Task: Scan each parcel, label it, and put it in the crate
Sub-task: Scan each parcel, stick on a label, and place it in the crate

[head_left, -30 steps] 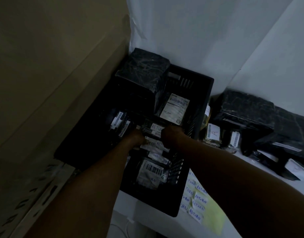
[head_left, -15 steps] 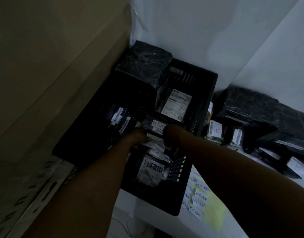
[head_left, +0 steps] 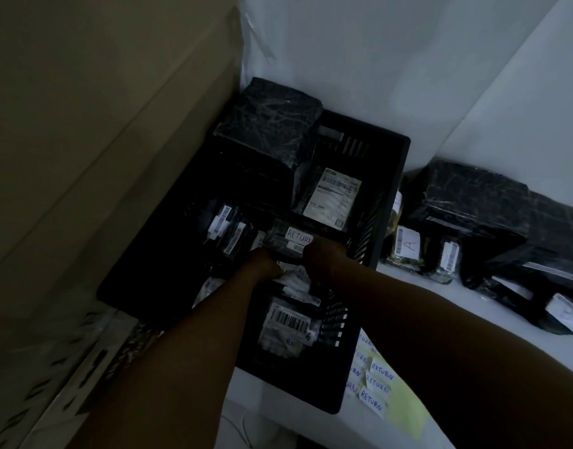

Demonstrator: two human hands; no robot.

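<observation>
Your white table [head_left: 473,306] carries the black crate [head_left: 389,202] at centre. At three o'clock lie black-wrapped parcels [head_left: 473,202]; at five o'clock, touching the crate's corner, sits a sheet of RETURN labels [head_left: 379,380].

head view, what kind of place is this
Probably a parcel returns or sorting corner. A black crate holds wrapped parcels with barcode labels, handwritten RETURN stickers lie beside it, and more black-wrapped parcels wait on the white surface.
</observation>
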